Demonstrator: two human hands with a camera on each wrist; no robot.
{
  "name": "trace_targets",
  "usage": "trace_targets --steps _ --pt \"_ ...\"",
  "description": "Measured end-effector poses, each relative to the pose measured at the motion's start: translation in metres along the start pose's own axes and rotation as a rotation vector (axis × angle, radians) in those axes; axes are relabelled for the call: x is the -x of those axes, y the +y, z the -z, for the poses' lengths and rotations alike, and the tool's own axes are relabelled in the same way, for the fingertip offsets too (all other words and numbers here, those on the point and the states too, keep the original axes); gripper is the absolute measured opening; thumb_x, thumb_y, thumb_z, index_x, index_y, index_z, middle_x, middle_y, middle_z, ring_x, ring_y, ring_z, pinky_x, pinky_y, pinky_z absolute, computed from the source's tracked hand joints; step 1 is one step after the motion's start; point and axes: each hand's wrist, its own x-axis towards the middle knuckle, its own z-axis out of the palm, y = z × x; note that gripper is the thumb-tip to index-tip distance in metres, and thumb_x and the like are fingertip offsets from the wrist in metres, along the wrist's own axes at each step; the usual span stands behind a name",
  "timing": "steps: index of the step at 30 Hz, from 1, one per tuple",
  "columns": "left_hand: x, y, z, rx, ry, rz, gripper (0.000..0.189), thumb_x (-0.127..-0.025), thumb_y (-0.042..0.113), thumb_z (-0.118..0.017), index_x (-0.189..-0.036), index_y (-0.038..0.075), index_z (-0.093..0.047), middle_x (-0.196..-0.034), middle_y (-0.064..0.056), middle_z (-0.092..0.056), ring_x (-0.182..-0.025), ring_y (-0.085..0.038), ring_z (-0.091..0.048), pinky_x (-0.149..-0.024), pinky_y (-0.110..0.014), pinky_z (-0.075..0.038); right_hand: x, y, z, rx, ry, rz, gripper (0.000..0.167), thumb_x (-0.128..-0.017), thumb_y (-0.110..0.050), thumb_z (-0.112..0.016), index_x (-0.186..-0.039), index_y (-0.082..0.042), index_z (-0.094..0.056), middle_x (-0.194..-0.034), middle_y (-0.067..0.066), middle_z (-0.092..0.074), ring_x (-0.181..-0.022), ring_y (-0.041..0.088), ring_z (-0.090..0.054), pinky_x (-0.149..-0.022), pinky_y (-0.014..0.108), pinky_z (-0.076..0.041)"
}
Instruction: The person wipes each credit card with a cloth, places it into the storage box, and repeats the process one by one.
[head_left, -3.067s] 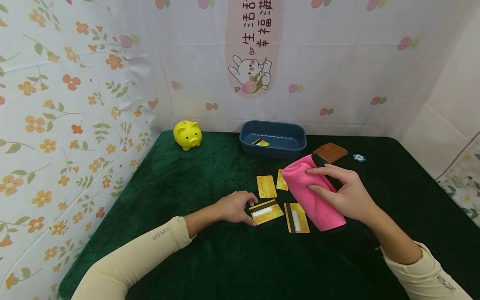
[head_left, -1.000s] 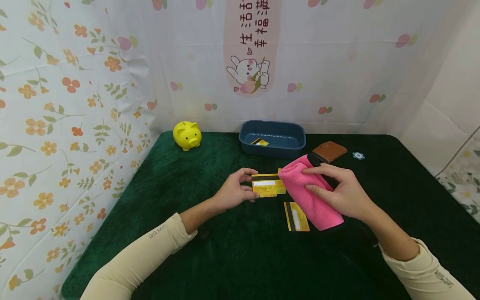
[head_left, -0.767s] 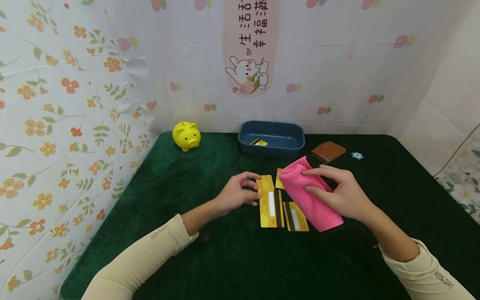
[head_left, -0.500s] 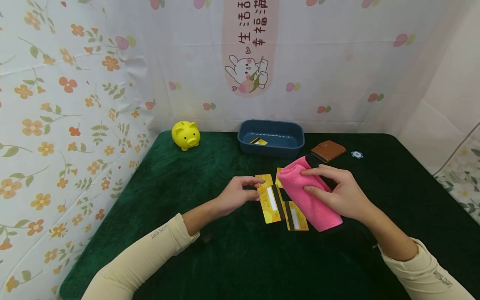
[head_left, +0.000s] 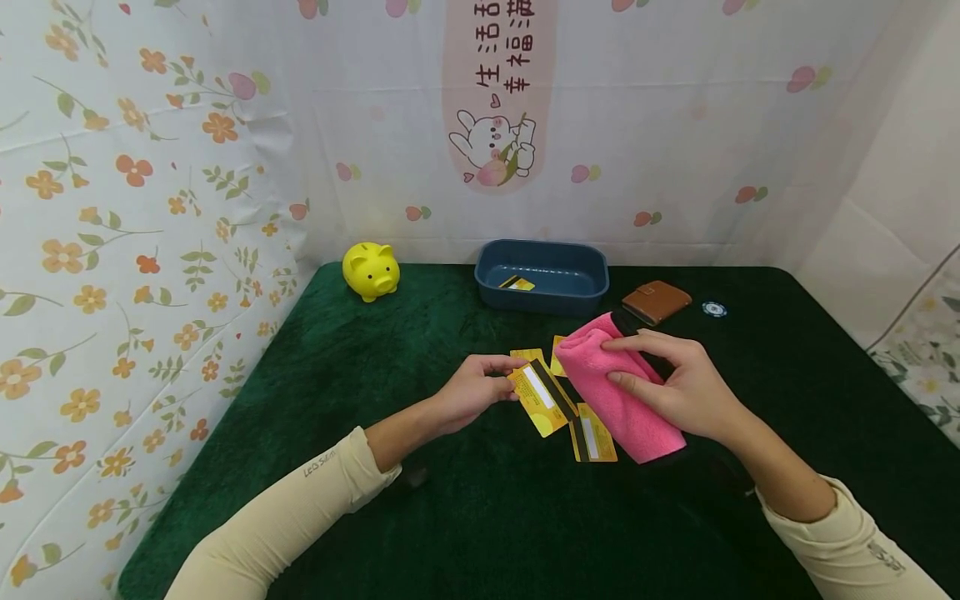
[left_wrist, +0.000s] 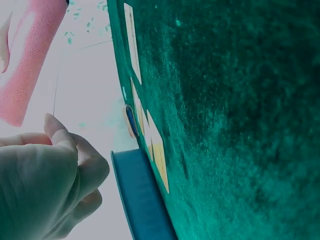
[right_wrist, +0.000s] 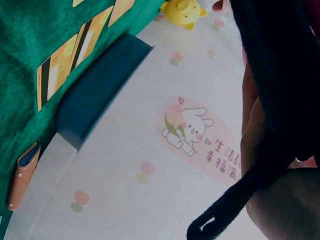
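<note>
My left hand (head_left: 474,392) pinches a yellow bank card (head_left: 543,398) by its upper left corner, its striped side showing, slanted over the table. Two yellow cards, one (head_left: 527,354) partly under it and another (head_left: 558,358) beside the cloth, lie behind; a third striped card (head_left: 595,433) lies in front. My right hand (head_left: 686,383) grips a folded pink towel (head_left: 618,392) above the table, thumb and fingers on its near face. A black loop (right_wrist: 212,220) on the towel hangs in the right wrist view. In the left wrist view, the held card cannot be made out beyond my fingers (left_wrist: 62,135).
A blue bin (head_left: 542,297) with one card (head_left: 517,283) inside stands at the back. Right of it lie a brown wallet (head_left: 656,302) and a poker chip (head_left: 714,309). A yellow piggy bank (head_left: 371,272) stands back left. Dark green cloth covers the table (head_left: 480,533).
My left hand took up the striped card lying nearest it and turned it; its free end has since swung rightward. My right hand and the towel have hardly moved.
</note>
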Motion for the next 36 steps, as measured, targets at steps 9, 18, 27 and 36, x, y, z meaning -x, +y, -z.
trace_targets --steps 9,18,27,36 --pt "0.001 0.002 0.001 0.101 -0.004 0.011 0.028 -0.101 0.005 -0.051 -0.128 0.000 -0.049 -0.125 -0.017 -0.053 -0.105 -0.025 -0.060 -0.088 -0.034 -0.056 0.000 -0.002 -0.001 0.000 0.003 0.014 0.047 -0.077 0.011 -0.077 -0.119 -0.010 -0.069 -0.107 0.004 -0.069 -0.085 0.010 -0.058 -0.066 0.019 -0.050" --pt "0.008 0.013 -0.002 0.132 0.001 -0.044 0.027 -0.101 0.003 -0.051 -0.127 0.002 -0.044 -0.129 -0.022 -0.058 -0.115 -0.039 -0.060 -0.081 -0.030 -0.057 0.000 -0.005 -0.002 -0.015 -0.024 0.053 0.048 -0.077 0.011 -0.077 -0.119 -0.010 -0.068 -0.103 -0.001 -0.067 -0.082 0.009 -0.057 -0.065 0.020 -0.050" --pt "0.013 0.018 -0.007 0.056 -0.015 -0.146 0.033 -0.102 0.006 -0.053 -0.133 0.001 -0.043 -0.130 -0.024 -0.060 -0.109 -0.036 -0.063 -0.078 -0.031 -0.058 -0.002 -0.008 -0.002 -0.015 -0.001 0.081 0.049 -0.075 0.014 -0.077 -0.118 -0.009 -0.069 -0.101 -0.002 -0.067 -0.081 0.008 -0.057 -0.064 0.020 -0.049" --pt "0.014 0.015 -0.006 0.148 -0.077 -0.227 0.029 -0.099 -0.002 -0.055 -0.127 -0.004 -0.046 -0.126 -0.027 -0.062 -0.104 -0.031 -0.068 -0.079 -0.029 -0.058 -0.002 -0.009 -0.004 -0.024 0.036 0.132 0.053 -0.069 0.016 -0.080 -0.116 -0.006 -0.070 -0.105 0.003 -0.069 -0.084 0.009 -0.057 -0.065 0.018 -0.049"
